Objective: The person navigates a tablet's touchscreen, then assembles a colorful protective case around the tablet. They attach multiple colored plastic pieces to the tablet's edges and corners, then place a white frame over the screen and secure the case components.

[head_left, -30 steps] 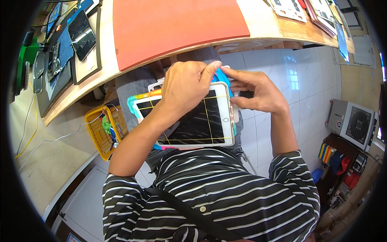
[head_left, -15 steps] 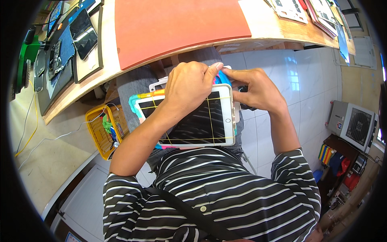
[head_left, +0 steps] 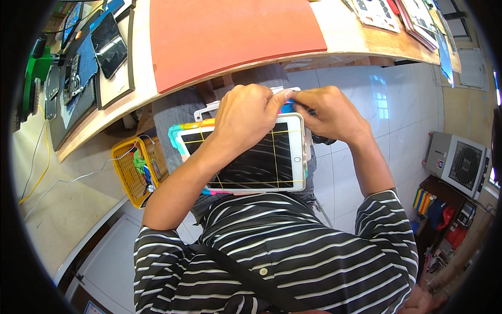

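A white-framed tablet (head_left: 253, 165) with a dark screen rests on my lap, screen up, crossed by thin yellow strips. Around its edges shows a multicoloured, soft-looking case (head_left: 177, 137). My left hand (head_left: 244, 112) reaches over the screen and is closed on the case's far edge, its thumb pointing right. At the far right corner my right hand (head_left: 330, 112) pinches a blue part of the case (head_left: 287, 108), its fingertips meeting my left thumb. Behind the far edge a pale plate with cut-outs (head_left: 201, 113) sticks out, mostly hidden by my left hand.
Beyond my lap stands a wooden bench with an orange mat (head_left: 235, 36). Device parts and a dark tablet (head_left: 110, 46) lie at its left, white panels (head_left: 374, 13) at its right. A yellow basket (head_left: 128, 170) sits low on the left; a grey fan unit (head_left: 455, 159) is at right.
My right thumb has drawn in from the tablet's right side, and the fingers have curled tighter at the blue corner. The tablet has shifted very slightly; my left hand keeps its hold.
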The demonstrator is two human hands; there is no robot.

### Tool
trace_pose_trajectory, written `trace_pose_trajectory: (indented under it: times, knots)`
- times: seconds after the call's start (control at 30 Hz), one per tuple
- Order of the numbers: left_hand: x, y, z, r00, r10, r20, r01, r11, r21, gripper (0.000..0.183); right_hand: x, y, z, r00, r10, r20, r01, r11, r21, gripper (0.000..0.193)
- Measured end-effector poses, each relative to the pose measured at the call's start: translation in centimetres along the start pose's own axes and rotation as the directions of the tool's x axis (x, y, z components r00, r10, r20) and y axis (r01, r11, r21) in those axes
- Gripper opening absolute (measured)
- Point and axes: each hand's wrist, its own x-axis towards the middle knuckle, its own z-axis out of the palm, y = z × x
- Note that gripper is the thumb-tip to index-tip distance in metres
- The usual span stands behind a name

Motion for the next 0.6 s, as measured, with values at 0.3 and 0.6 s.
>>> trace_pose_trajectory:
  times: [0.3, 0.6]
  knots:
    - [0.0, -0.1, -1.2, 0.97, 0.098, 0.223, -0.102, 0.995, 0.005, 0.065, -1.1, 0.2, 1.0, 0.998, 0.063, 0.0, -0.063, 0.997, -0.047, 0.035]
    - [0.0, 0.7, -0.8, 0.958, 0.038, 0.286, -0.05, 0.998, 0.034, 0.065, -0.2, -0.3, -1.1, 0.979, 0.006, 0.206, 0.034, 0.982, -0.186, 0.043]
